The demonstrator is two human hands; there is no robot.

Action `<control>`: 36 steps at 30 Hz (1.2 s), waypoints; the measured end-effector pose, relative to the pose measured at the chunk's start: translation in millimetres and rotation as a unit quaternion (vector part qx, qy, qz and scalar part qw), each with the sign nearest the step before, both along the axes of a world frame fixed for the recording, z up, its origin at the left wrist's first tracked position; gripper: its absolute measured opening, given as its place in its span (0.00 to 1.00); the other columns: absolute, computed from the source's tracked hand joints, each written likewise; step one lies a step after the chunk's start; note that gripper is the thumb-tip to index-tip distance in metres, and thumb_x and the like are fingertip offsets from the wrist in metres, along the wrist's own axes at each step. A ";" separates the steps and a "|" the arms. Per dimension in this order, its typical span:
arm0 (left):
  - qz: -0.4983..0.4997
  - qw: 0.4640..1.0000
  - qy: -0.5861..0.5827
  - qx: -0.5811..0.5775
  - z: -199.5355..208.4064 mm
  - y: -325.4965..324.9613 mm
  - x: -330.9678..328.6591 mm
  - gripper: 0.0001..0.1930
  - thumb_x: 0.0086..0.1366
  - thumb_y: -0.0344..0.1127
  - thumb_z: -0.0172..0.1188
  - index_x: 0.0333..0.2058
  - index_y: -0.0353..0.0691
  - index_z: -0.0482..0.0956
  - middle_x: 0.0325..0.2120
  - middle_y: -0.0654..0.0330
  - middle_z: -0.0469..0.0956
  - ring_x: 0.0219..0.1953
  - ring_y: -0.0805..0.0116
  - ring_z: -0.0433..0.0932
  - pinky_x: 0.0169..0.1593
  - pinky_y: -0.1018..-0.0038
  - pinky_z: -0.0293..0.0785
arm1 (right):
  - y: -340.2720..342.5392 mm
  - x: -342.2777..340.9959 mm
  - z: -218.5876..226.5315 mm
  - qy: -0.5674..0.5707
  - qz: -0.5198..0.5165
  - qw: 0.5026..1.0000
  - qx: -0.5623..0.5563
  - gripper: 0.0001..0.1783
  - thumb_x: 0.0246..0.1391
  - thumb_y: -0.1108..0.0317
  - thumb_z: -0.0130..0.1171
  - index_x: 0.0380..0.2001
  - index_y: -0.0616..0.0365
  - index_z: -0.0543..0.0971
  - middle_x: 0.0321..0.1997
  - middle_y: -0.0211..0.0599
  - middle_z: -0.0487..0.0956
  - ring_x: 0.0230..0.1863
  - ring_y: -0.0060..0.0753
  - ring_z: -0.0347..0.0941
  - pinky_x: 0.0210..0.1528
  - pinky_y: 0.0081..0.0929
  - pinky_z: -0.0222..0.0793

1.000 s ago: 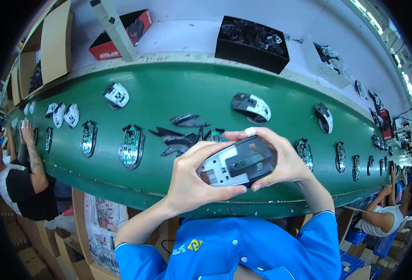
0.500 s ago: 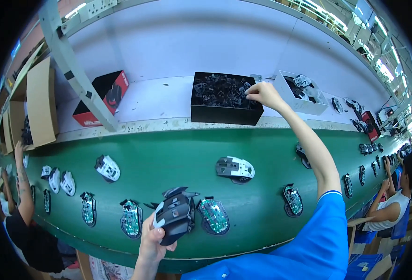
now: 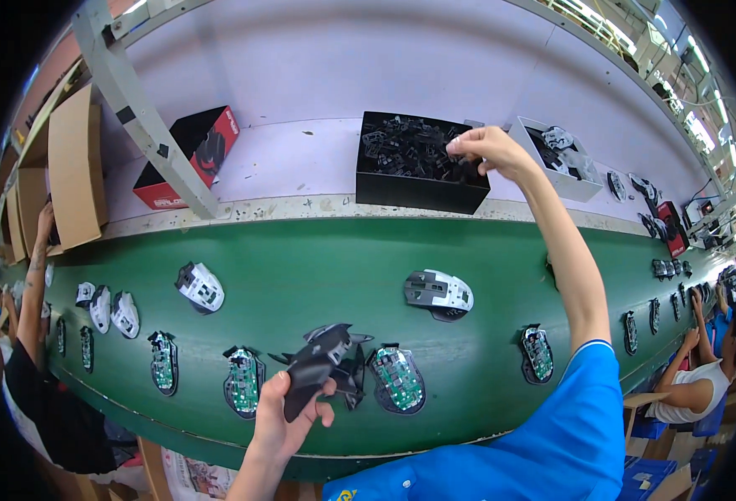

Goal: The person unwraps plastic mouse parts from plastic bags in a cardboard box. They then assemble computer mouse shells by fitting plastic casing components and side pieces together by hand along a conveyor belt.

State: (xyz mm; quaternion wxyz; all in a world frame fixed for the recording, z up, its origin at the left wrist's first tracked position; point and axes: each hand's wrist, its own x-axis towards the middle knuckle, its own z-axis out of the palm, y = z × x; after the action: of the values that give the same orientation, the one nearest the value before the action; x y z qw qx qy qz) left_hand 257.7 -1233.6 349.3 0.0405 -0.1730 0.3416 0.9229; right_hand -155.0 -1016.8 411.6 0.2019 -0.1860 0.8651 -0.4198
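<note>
smooth green belt (image 3: 318, 267); left hand (image 3: 280, 422) grips curved black shell (image 3: 311, 367), right hand (image 3: 481, 150) pinches in black box (image 3: 418, 163)

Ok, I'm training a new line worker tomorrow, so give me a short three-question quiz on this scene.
1. True or false: the right hand reaches into the black parts bin.
2. What does the left hand hold?
A. a dark mouse shell
B. a cardboard box
C. a screwdriver
3. Fill in: the assembled grey mouse lies on the ___ conveyor belt.

Key: 1 true. 2 A, the dark mouse shell. 3 green.
</note>
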 end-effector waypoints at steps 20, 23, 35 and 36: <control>-0.096 0.993 0.016 0.071 17.4 39.7 16.7 0.36 0.63 0.64 0.37 0.57 0.39 0.62 0.42 0.47 0.73 0.34 0.59 0.78 0.23 0.64 0.81 | 68.3 261.6 -54.0 0.145 0.267 0.944 0.125 0.10 0.49 0.70 0.59 0.35 0.59 0.74 0.21 0.38 0.77 0.24 0.40 0.76 0.27 0.32 0.71; -0.103 0.993 0.039 0.049 10.7 40.1 25.8 0.36 0.61 0.63 0.41 0.61 0.45 0.55 0.44 0.47 0.72 0.37 0.53 0.79 0.26 0.60 0.82 | 60.5 280.3 3.4 -0.066 0.169 0.983 0.030 0.08 0.48 0.71 0.63 0.32 0.61 0.76 0.19 0.35 0.78 0.19 0.27 0.77 0.23 0.22 0.69; -0.298 0.946 -0.016 -0.124 32.3 77.7 19.5 0.26 0.64 0.55 0.41 0.48 0.39 0.70 0.35 0.64 0.75 0.37 0.76 0.73 0.33 0.79 0.67 | 42.5 315.2 20.5 0.343 0.400 0.846 -0.081 0.09 0.37 0.66 0.66 0.25 0.52 0.77 0.24 0.24 0.68 0.23 0.24 0.67 0.13 0.25 0.57; -0.319 0.941 -0.009 -0.114 33.1 75.5 17.6 0.25 0.64 0.53 0.42 0.49 0.39 0.68 0.36 0.63 0.74 0.37 0.76 0.71 0.34 0.78 0.67 | 42.3 314.8 21.4 0.341 0.402 0.846 -0.081 0.09 0.37 0.66 0.66 0.25 0.52 0.77 0.24 0.24 0.68 0.23 0.24 0.67 0.13 0.25 0.57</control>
State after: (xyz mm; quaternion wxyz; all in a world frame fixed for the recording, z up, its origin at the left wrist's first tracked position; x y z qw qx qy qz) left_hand 275.3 -1158.0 382.4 0.3155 -0.0667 0.4811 0.8152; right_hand 159.9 -974.5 433.0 0.0297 -0.6643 0.6919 -0.2813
